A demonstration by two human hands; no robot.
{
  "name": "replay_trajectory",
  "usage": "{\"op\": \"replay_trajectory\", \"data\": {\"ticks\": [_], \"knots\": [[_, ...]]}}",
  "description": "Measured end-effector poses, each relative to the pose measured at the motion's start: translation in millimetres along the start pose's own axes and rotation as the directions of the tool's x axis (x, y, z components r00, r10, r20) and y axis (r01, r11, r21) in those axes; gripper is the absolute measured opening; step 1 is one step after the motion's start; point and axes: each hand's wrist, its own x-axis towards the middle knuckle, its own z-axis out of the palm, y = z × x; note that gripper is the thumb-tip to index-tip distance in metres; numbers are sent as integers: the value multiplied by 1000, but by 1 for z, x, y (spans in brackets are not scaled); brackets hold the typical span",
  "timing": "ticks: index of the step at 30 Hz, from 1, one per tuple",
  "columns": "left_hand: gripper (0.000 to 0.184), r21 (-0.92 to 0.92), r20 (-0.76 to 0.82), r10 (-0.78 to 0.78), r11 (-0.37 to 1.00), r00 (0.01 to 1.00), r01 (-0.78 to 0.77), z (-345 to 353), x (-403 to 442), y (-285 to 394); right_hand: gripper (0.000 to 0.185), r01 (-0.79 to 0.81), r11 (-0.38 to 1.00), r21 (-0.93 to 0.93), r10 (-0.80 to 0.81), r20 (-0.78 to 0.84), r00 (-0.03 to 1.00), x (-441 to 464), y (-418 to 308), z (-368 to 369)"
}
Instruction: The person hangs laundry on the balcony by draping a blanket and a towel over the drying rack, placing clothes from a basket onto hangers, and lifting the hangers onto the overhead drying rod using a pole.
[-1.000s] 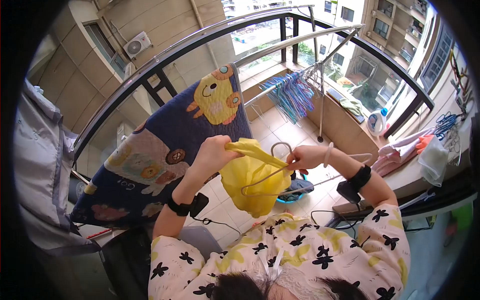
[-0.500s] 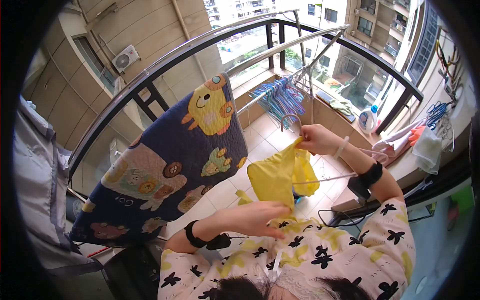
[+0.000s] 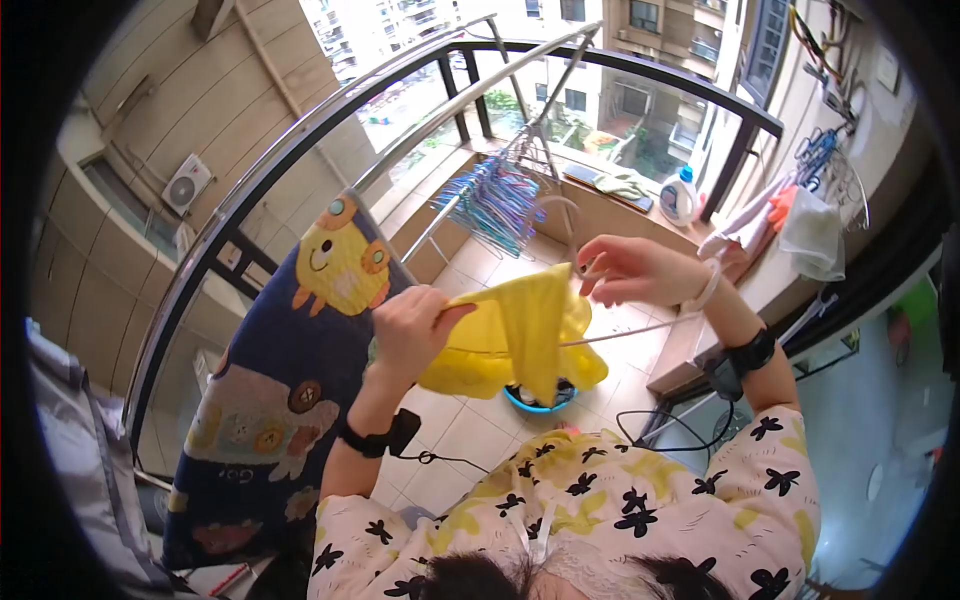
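Note:
A yellow garment point(image 3: 535, 320) hangs in front of me on a pale hanger point(image 3: 563, 205), its hook curving above the cloth and its bar running out to the right. Pinched in my left hand point(image 3: 410, 335) is the garment's left upper edge, drawn out sideways. My right hand point(image 3: 640, 272) is beside the hanger's neck at the garment's right end. Its fingers are apart and curved, with nothing plainly held; whether a fingertip touches the hanger I cannot tell. What kind of garment it is does not show clearly.
A dark blue patterned quilt point(image 3: 270, 400) hangs at left. Several hangers point(image 3: 495, 205) crowd a rail ahead. Below the garment stands a blue basin point(image 3: 540, 398). A detergent bottle point(image 3: 680, 195) is on the right ledge, near hanging white cloth point(image 3: 813, 235). Black railing point(image 3: 290, 160) rings the balcony.
My left hand has risen from near my chest and taken the garment's left edge, stretching it leftward. The right hand has loosened from the garment's top. The view has shifted right.

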Motion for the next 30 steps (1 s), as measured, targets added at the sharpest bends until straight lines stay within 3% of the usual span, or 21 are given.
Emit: {"op": "replay_trajectory", "data": {"ticks": [2, 4, 5, 7, 9, 10, 11, 12, 15, 16, 17, 18, 19, 20, 21, 22, 26, 29, 30], "knots": [[28, 41, -54, 36, 999, 998, -34, -11, 10, 1, 33, -38, 975, 217, 45, -30, 999, -16, 33, -34], [28, 25, -114, -15, 1000, 993, 18, -25, 17, 4, 52, -208, 918, 339, 267, -136, 954, -32, 80, -76], [28, 26, -105, -14, 1000, 994, 17, -32, 19, 5, 52, -207, 915, 347, 267, -134, 954, -41, 122, -84], [28, -17, -78, -88, 996, 993, 87, -45, 24, 9, 56, -232, 972, -40, 219, -206, 954, -36, 215, -86], [28, -18, -69, -88, 996, 994, 87, -53, 25, 13, 64, -279, 932, 231, 261, 104, 960, -19, 264, -10], [28, -26, -60, -87, 996, 994, 86, -55, 26, 15, 69, -335, 888, 316, 282, 202, 938, -14, 240, 36], [28, -18, -60, -87, 996, 994, 86, -53, 28, 16, 72, -320, 899, 299, 187, 400, 897, 3, 227, 70], [28, -1, -57, -110, 994, 992, 110, -52, 30, 17, 70, -274, 868, 414, 80, 428, 900, 13, 207, 103], [29, 8, -45, -166, 986, 985, 166, -53, 30, 16, 63, -368, 801, 472, 58, 550, 833, 46, 219, 143], [29, -10, -46, -198, 980, 979, 198, -58, 27, 15, 57, 64, 987, 149, -122, 422, 898, 51, 217, 135], [29, -9, -43, -195, 981, 980, 195, -64, 24, 12, 51, 446, 857, -257, -341, 365, 866, 56, 216, 126], [29, 21, 4, -185, 983, 983, 185, -71, 19, 9, 41, -16, 977, 211, -58, 343, 938, 55, 205, 110], [28, 50, 52, -176, 984, 983, 173, -77, 14, 8, 33, -369, 644, 671, 229, 291, 929, 53, 194, 95], [28, 50, 55, -172, 984, 984, 170, -77, 9, 7, 35, -271, 697, 664, 204, 179, 963, 54, 196, 79], [28, 43, 90, -149, 988, 985, 146, -76, 3, 6, 39, -269, 868, 417, 226, 150, 962, 50, 194, 51], [29, 34, 125, -125, 992, 984, 122, -76, -2, 7, 33, -297, 927, 228, 243, 235, 941, 59, 218, 24], [29, 169, 280, -170, 978, 945, 125, -64, -13, 18, 30, -268, 948, 172, 254, 97, 962, 39, 178, -43], [26, 207, 302, -180, 971, 936, 120, -43, -21, 9, 30, -272, 949, 160, 268, 48, 962, 34, 161, -59], [26, 252, 326, -204, 960, 923, 123, -35, -24, 6, 29, -252, 966, 55, 254, -16, 967, 32, 155, -59]]}}
